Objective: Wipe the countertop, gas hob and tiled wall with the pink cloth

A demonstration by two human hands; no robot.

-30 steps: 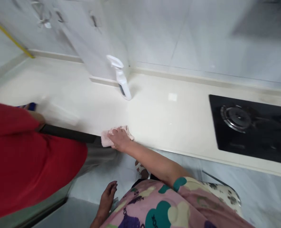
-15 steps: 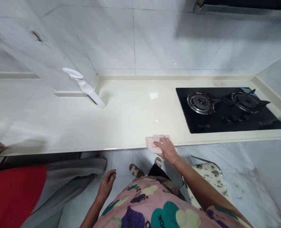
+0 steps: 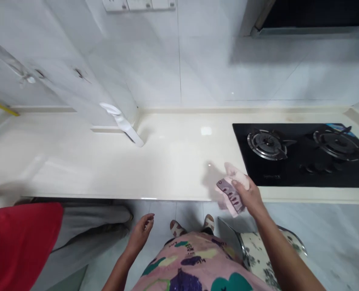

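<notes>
Gripped in the half-closed right hand [image 3: 250, 196], the pink cloth [image 3: 229, 195] had shifted right and risen above the cream counter's [image 3: 173, 169] near edge, beside the black stove [image 3: 297, 143]. The left hand [image 3: 142, 232] hung loosely curled, empty. Pale tiles [image 3: 210, 72] stood behind.

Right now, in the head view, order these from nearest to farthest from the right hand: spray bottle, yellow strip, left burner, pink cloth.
1. Pink cloth, held in the right hand.
2. Left burner, ahead and slightly right.
3. Spray bottle, well to the left.
4. Yellow strip, at the far left edge.
</notes>
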